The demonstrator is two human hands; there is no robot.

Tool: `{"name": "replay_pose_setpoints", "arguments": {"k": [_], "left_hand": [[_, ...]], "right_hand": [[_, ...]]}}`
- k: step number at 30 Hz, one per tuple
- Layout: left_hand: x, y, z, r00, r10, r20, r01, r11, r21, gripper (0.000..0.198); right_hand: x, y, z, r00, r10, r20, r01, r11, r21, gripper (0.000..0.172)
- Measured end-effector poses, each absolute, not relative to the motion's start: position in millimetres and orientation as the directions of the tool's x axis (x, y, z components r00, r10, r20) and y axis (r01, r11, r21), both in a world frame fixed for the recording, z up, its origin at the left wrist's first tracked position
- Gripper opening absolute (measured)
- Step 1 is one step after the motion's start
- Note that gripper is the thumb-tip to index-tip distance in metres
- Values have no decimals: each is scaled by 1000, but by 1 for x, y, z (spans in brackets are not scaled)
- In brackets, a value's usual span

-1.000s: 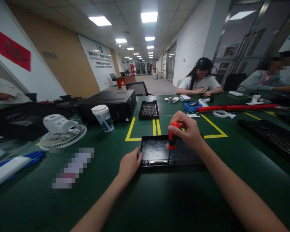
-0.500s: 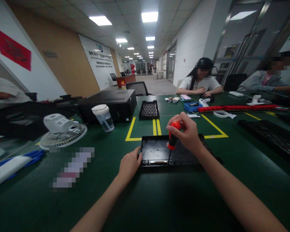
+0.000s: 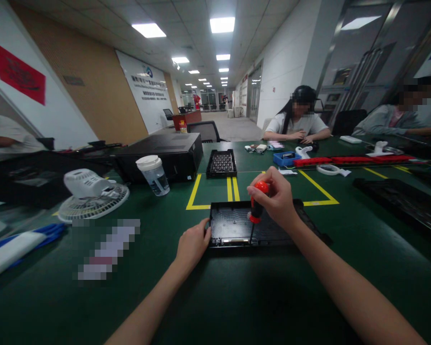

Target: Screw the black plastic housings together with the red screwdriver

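Red-and-black screwdriver (image 3: 257, 203) stands upright, tip down in the black housing (image 3: 233, 227). Right hand (image 3: 278, 199) has its fingers (image 3: 273, 184) wrapped closed round the handle top. Left hand (image 3: 192, 244) has its fingers curled on the housing's left edge. Judgement: shaft wants plumb, pressure straight down, housing braced flat on the green surface (image 3: 237, 297). Parts tray (image 3: 221, 164) lies beyond the fingers.

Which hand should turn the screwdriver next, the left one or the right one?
Probably the right hand: it grips the screwdriver upright, tip down in the black tray. The left hand holds the tray's left edge.
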State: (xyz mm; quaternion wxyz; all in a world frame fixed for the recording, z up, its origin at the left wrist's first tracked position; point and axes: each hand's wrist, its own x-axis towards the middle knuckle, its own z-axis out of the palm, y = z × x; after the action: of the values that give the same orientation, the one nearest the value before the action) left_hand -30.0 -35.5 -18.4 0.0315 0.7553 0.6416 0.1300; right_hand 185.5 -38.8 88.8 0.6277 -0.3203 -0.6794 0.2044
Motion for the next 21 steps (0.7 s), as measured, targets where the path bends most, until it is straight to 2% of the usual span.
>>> {"name": "replay_pose_setpoints", "arguments": {"k": [9,14,17,21], "left_hand": [[-30,-36,-15,143,980,139,956,-173,238,39],[-30,-36,-15,143,981,133,958,-171,229,39],[-31,-36,-16,142,980,140,960,-171,223,39],[-31,-35,-17,152,978,146,956,-183,230,39]], "right_hand": [[178,-36,85,-89,770,631,-140,618,-774,20],[175,-35,86,-227,791,568,-377,466,-800,22],[176,-34,86,-270,796,541,-419,408,-811,20],[178,-32,85,-285,805,521,-395,397,-829,12]]}}
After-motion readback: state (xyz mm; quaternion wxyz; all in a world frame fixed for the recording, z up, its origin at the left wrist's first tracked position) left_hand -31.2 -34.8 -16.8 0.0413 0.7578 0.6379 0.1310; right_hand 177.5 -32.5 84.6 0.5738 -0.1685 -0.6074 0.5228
